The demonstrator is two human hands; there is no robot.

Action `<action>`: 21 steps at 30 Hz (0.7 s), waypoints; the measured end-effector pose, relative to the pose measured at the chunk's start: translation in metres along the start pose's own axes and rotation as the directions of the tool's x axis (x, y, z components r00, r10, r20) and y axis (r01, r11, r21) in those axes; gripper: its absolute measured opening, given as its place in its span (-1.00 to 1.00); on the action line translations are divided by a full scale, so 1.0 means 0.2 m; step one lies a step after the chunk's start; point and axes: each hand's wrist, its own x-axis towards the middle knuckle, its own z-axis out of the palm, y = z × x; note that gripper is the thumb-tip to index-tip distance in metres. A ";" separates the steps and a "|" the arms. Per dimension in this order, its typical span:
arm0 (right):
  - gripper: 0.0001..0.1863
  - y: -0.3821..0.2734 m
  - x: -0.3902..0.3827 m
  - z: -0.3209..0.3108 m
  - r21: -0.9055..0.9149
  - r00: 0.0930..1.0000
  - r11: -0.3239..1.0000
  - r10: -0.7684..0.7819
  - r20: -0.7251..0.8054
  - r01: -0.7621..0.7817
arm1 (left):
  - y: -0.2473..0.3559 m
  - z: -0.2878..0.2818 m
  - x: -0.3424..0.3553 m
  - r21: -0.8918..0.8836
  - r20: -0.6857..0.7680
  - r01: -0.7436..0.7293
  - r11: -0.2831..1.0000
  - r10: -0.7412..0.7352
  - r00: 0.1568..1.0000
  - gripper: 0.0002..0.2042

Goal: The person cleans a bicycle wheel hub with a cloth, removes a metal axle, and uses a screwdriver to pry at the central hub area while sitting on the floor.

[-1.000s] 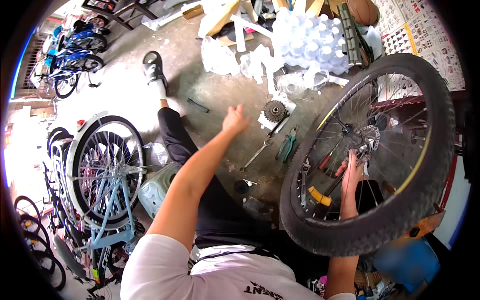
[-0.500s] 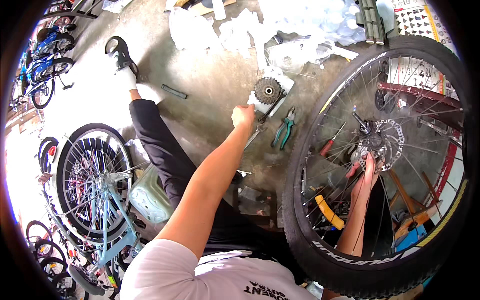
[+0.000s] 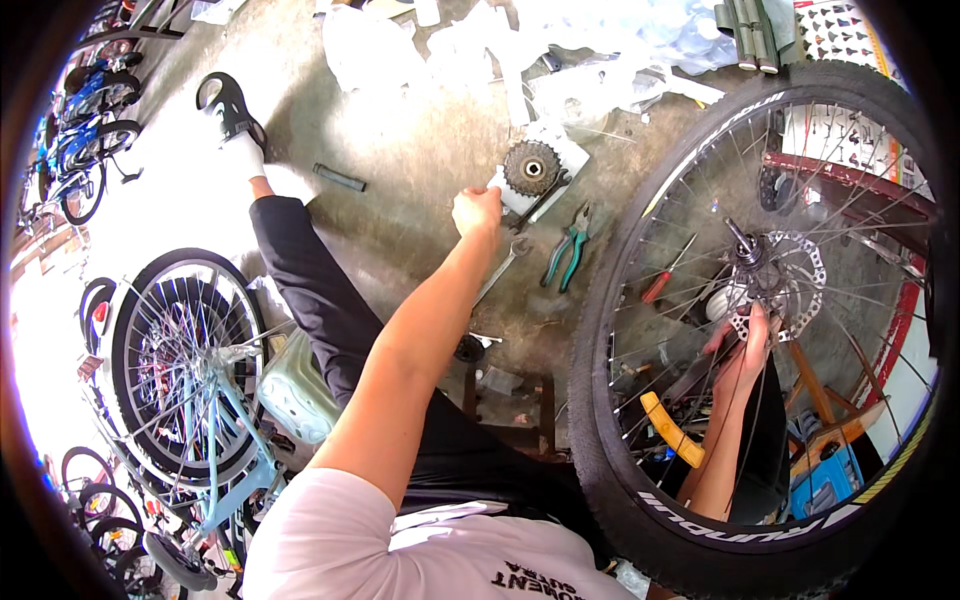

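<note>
My right hand [image 3: 745, 350] reaches through the spokes from below and grips the hub of a bicycle wheel [image 3: 600, 345]. Its fingers close just under the brake disc [image 3: 818, 285], and the axle [image 3: 738, 236] sticks up beside that. My left hand [image 3: 477, 212] is closed, low over the floor, at the edge of a white sheet [image 3: 568, 150]; whatever its fingers hold is hidden. A dark sprocket cassette [image 3: 531, 168] lies on the sheet just beyond. Close by are a dark wrench [image 3: 545, 205], a silver wrench [image 3: 505, 268] and green-handled pliers [image 3: 568, 250].
A red-handled screwdriver [image 3: 668, 272] shows through the spokes, as does a yellow curved piece [image 3: 672, 430]. A dark tube [image 3: 340, 178] lies near my outstretched leg. Plastic bags [image 3: 375, 50] cover the far floor. A light-blue bicycle [image 3: 212, 430] stands at left.
The wheel's hub and my right hand have shifted slightly right and down in view. My left hand has moved slightly left and stays closed by the white sheet.
</note>
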 end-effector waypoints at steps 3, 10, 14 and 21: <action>-0.63 0.02 0.01 -0.01 -0.011 1.000 1.000 0.001 0.018 -0.001 | 0.04 -0.04 0.10 0.002 0.054 -0.069 0.998 0.068 0.996 -0.74; -0.62 0.05 0.01 -0.02 0.046 0.999 0.998 0.035 -0.013 -0.034 | 0.17 -0.05 0.30 0.040 0.118 -0.164 0.986 0.158 0.980 -0.80; -0.61 0.06 0.03 -0.05 0.030 0.998 1.000 0.003 0.061 -0.005 | 0.30 -0.06 0.34 -0.143 0.150 -0.136 0.980 0.157 0.976 -0.87; -0.61 0.04 0.02 -0.04 0.049 0.996 0.998 0.025 0.081 -0.029 | 0.24 -0.05 0.49 -0.069 0.184 -0.321 0.944 0.329 0.926 -0.84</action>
